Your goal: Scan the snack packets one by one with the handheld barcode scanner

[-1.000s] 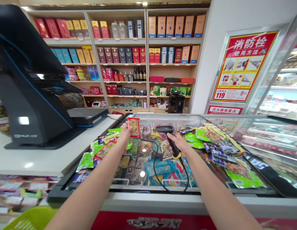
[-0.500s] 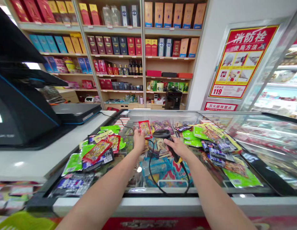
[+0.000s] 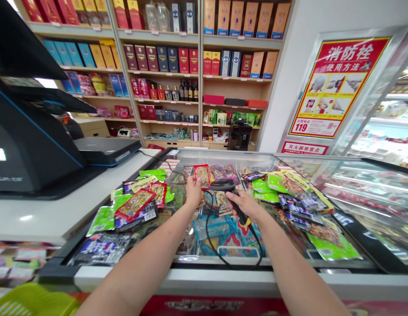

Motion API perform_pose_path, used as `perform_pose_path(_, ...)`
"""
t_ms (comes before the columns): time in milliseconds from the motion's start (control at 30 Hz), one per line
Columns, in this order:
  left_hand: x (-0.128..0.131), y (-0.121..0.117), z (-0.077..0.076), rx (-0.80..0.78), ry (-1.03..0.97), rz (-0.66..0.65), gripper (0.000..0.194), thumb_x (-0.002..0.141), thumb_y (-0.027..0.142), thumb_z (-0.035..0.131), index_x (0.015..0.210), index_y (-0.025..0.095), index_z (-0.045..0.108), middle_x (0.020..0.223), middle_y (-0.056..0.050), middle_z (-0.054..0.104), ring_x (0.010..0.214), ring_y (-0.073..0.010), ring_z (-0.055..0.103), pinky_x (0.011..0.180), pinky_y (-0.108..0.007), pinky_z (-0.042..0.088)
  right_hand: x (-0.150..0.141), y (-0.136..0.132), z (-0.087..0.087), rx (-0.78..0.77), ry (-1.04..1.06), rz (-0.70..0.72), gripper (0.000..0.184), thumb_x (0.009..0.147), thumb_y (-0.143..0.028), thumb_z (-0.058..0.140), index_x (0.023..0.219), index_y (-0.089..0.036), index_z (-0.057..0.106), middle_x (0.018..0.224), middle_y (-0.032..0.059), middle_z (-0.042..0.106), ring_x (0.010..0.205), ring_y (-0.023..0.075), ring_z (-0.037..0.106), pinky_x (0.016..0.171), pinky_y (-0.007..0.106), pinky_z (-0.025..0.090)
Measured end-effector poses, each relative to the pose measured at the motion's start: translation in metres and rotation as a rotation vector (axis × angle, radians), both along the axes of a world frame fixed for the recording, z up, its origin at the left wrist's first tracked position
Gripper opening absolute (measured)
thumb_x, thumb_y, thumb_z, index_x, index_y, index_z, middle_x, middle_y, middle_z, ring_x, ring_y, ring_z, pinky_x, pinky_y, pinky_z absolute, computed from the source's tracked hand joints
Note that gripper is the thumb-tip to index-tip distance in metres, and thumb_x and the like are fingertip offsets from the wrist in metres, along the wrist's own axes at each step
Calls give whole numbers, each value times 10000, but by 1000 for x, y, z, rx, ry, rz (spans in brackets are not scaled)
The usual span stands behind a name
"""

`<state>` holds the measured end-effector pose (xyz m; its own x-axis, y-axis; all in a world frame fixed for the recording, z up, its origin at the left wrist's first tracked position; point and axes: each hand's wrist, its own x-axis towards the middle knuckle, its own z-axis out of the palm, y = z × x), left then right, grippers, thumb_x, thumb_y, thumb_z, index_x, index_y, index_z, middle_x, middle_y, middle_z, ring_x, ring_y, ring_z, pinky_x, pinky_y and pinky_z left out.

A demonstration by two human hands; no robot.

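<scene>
Between the thumb and fingers of my left hand [image 3: 193, 192] is a red-edged snack packet [image 3: 202, 174], held up over the glass top of the chest freezer [image 3: 177, 245]. My right hand [image 3: 242, 204] grips the handle of a black and yellow barcode scanner [image 3: 223, 185]. The scanner's head points left, close beside the packet, and its black cable [image 3: 208, 235] loops down across the glass. To the left lies a pile of packets, with another red packet [image 3: 134, 205] on top. A second pile of green and dark packets [image 3: 297, 206] lies on the right.
A dark checkout machine [image 3: 29, 145] and a flat scale plate [image 3: 106, 148] stand on the white counter [image 3: 81, 193] at left. Shelves of boxed bottles [image 3: 172, 60] line the back wall. A lime-green basket [image 3: 32, 300] is at lower left. A red and yellow sign [image 3: 338, 87] hangs at right.
The view has shifted slightly. Both hands keep their holds, the left on the snack packet and the right on the scanner, with hardly any movement between them.
</scene>
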<state>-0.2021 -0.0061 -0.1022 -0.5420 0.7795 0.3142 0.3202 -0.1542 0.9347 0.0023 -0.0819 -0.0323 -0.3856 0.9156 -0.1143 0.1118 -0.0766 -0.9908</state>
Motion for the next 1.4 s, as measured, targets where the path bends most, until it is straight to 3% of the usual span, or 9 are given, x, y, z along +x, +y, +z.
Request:
perform_pose_path(233, 4, -6, 17, -8, 4, 21, 167, 790, 338, 533, 876, 195, 525, 838, -46, 657, 805, -198, 633, 790, -349, 485, 2, 4, 3, -11, 52, -16, 344, 778, -482, 640, 732, -191, 462, 525, -57, 539, 360, 74, 476, 330, 191, 411)
perform_pose_path(367, 28, 6, 31, 6, -45, -55, 175, 791, 354, 535, 862, 194, 531, 795, -30, 652, 753, -189, 636, 743, -336, 499, 21, 6, 15, 5, 129, -119, 330, 772, -472, 650, 779, -201, 462, 517, -65, 541, 360, 77, 471, 337, 191, 406)
perform_pose_path(467, 68, 21, 43, 12, -104, -185, 152, 789, 331, 545, 843, 189, 531, 758, -16, 640, 714, -174, 628, 705, -317, 498, 51, 6, 23, 15, 185, -216, 336, 773, -477, 642, 756, -202, 448, 510, -65, 533, 346, 72, 459, 331, 187, 393)
perform_pose_path(633, 162, 33, 60, -20, -57, -338, 83, 780, 252, 572, 768, 183, 528, 701, -3, 618, 679, -156, 602, 682, -287, 474, 116, -4, 27, 86, 260, -426, 370, 737, -506, 668, 811, -201, 470, 535, -60, 559, 369, 82, 492, 342, 197, 435)
perform_pose_path(800, 247, 12, 75, -96, 250, -471, 95, 805, 263, 580, 840, 176, 589, 779, -32, 661, 742, -174, 612, 738, -304, 444, 163, -20, 27, 138, 300, -587, 424, 703, -553, 685, 753, -187, 476, 526, -42, 561, 363, 74, 479, 334, 192, 431)
perform_pose_path(933, 283, 0, 93, -96, 591, -459, 169, 830, 297, 564, 946, 196, 633, 890, -64, 688, 924, -229, 613, 885, -385, 392, 181, -27, 26, 153, 332, -640, 440, 675, -563, 703, 759, -187, 491, 532, -42, 564, 366, 79, 482, 337, 203, 435)
perform_pose_path(1133, 300, 6, 94, -27, 894, -491, 274, 749, 301, 667, 1007, 210, 665, 1066, -110, 662, 1111, -293, 519, 953, -434, 330, 188, -27, 17, 130, 342, -640, 413, 691, -548, 694, 742, -194, 489, 562, -27, 575, 389, 95, 487, 356, 229, 438)
perform_pose_path(1267, 295, 6, 81, 2, 830, -464, 307, 762, 352, 659, 1032, 205, 660, 1120, -119, 628, 1124, -296, 496, 945, -435, 330, 186, -25, 9, 133, 325, -626, 385, 727, -545, 657, 729, -197, 491, 542, -28, 549, 390, 101, 475, 360, 235, 435)
perform_pose_path(1400, 257, 8, 77, -12, 712, -351, 231, 820, 332, 590, 1015, 227, 654, 1134, -96, 616, 1114, -259, 506, 912, -399, 358, 180, -21, 3, 112, 353, -639, 393, 721, -540, 677, 723, -191, 497, 534, -23, 549, 384, 98, 471, 354, 235, 436)
